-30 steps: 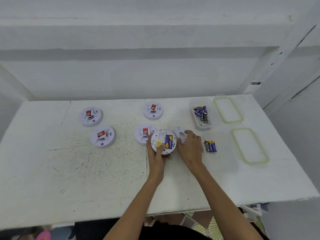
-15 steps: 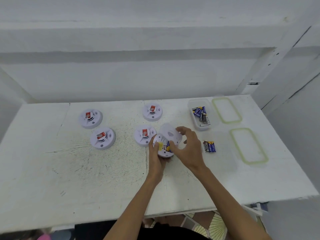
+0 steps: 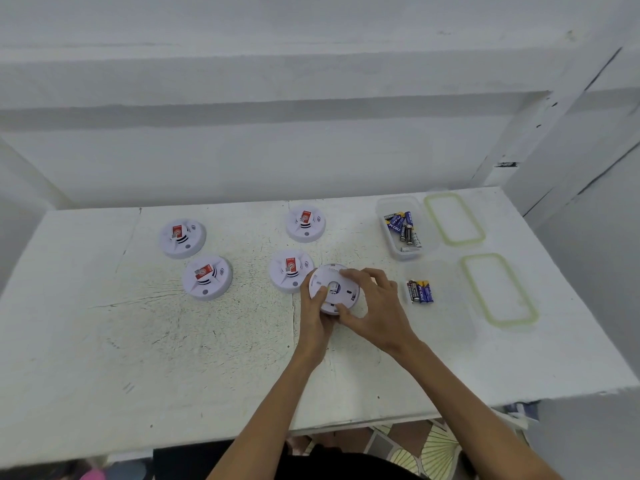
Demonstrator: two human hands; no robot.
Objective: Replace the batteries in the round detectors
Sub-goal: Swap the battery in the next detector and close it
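Note:
A round white detector (image 3: 334,287) lies back-up near the table's middle with its white back cover seated on it. My left hand (image 3: 316,311) grips its left rim, thumb on top. My right hand (image 3: 375,308) holds the cover from the right, fingers curled over its top and lower edge. Several other white detectors with red labels rest face-up: one (image 3: 290,270) just left of my hands, one (image 3: 305,224) behind it, two (image 3: 181,237) (image 3: 207,277) farther left. A small pack of batteries (image 3: 419,291) lies right of my right hand.
A clear plastic box (image 3: 405,227) holding several batteries stands at the back right. Two clear lids with green rims (image 3: 453,218) (image 3: 498,289) lie beside it near the table's right edge. The white table (image 3: 138,341) backs onto a white wall.
My right hand brought the back cover from the table over the open detector. The blue batteries and yellow label inside are now covered.

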